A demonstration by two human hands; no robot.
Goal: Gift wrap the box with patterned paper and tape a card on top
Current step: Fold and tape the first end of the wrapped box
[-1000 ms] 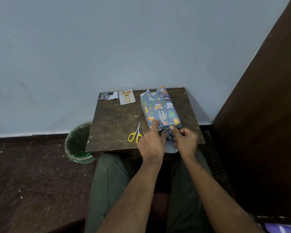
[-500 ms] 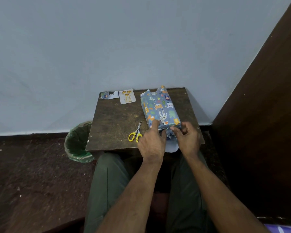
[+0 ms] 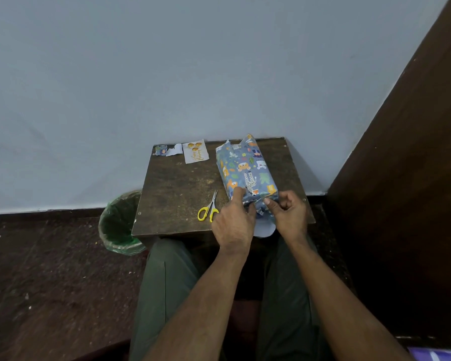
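The box [image 3: 248, 173], covered in blue animal-patterned paper, lies on the right half of the small wooden table [image 3: 182, 188], its near end under both hands. The left hand [image 3: 233, 225] presses its forefinger on the box's near top edge, fingers fairly straight. The right hand [image 3: 289, 214] curls around the paper flap at the near end, pinching it. The card [image 3: 195, 151] lies at the table's far edge, well apart from the hands, and yellow-handled scissors [image 3: 209, 208] rest just beside the left hand.
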